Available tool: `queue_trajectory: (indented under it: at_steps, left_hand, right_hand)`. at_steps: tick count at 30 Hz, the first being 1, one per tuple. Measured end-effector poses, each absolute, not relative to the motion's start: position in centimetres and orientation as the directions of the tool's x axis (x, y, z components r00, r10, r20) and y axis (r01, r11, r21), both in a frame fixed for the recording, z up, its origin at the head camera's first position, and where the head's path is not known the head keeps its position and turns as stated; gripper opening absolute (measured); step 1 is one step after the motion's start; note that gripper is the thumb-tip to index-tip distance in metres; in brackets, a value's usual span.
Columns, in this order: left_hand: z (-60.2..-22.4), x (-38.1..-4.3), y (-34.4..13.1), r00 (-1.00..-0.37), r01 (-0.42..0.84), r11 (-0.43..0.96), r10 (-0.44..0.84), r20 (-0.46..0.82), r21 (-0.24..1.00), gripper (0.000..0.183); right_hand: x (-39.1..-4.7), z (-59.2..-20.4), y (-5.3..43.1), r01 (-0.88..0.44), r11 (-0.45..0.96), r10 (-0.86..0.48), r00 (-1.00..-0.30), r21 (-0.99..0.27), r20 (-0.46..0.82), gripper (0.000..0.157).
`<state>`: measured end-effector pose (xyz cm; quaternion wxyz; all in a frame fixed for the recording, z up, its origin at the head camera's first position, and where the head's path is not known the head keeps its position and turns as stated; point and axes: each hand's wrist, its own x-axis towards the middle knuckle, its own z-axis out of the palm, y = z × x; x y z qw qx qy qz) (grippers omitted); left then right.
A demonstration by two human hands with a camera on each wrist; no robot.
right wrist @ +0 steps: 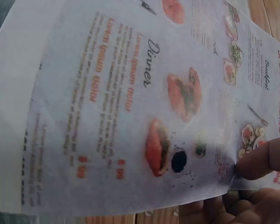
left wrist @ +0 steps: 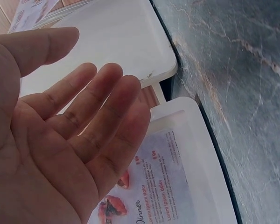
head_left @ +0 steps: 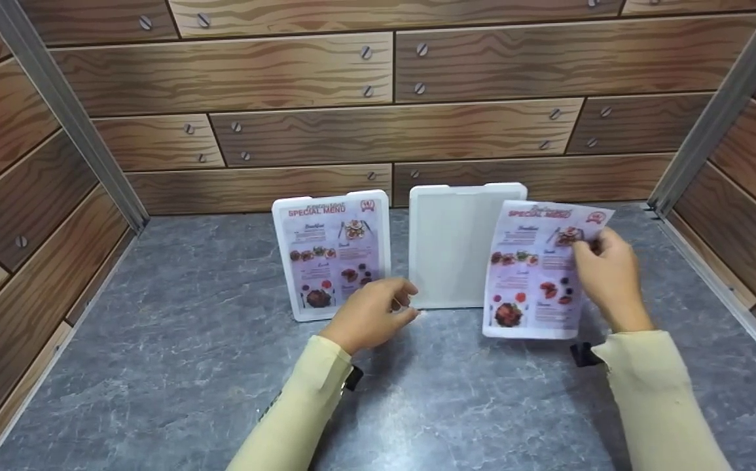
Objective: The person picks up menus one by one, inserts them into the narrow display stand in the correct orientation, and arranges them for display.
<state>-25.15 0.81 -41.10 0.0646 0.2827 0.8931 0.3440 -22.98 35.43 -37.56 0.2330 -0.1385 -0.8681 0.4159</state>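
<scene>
My right hand [head_left: 613,276] pinches a printed menu sheet [head_left: 529,275] at its right edge, thumb in front and fingers behind. The sheet stands upright, bowed slightly, and overlaps the right side of a blank white display frame [head_left: 446,255]. Fingers loosely bent, my left hand [head_left: 370,314] holds nothing in front of the gap between that blank frame and a second white frame [head_left: 281,252]. This second frame leans back a little and shows a matching menu [head_left: 312,261]. In the left wrist view, the palm [left wrist: 51,154] faces the camera, with both frames behind it.
The frames stand on a grey marbled tabletop [head_left: 175,340]. Wood-print panels [head_left: 299,78] close off the back and both sides, with metal corner posts [head_left: 70,111] between them. Small black devices [head_left: 585,354] sit at both wrists.
</scene>
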Motion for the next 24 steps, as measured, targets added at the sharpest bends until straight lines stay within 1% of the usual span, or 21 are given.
queue_trajectory:
  at_steps: [4,11,14,19,24]
  left_hand:
    - [-40.8,-25.1,0.7,-0.837,0.459,0.601,0.540,0.091,0.654,0.036]
    - [-40.4,-25.2,0.6,-0.837,0.466,0.584,0.535,0.117,0.664,0.037]
    - [-40.3,-25.2,0.5,-0.838,0.462,0.580,0.532,0.117,0.670,0.037]
    - [-40.2,-25.1,0.4,-0.843,0.453,0.573,0.525,0.118,0.683,0.037]
    - [-40.1,-25.1,0.2,-0.851,0.436,0.576,0.515,0.108,0.691,0.038]
  right_hand:
    - [-22.8,-37.3,34.0,-0.022,0.609,0.367,-0.878,-0.793,0.306,0.024]
    - [-22.7,-37.3,31.7,-0.114,0.621,0.289,-0.886,-0.775,0.362,0.020]
    - [-22.7,-37.6,30.7,-0.149,0.603,0.257,-0.894,-0.784,0.368,0.018]
    - [-22.7,-38.3,29.3,-0.189,0.511,0.160,-0.938,-0.839,0.309,0.022]
    - [-22.7,-38.9,28.4,-0.165,0.408,0.089,-0.972,-0.898,0.219,0.026]
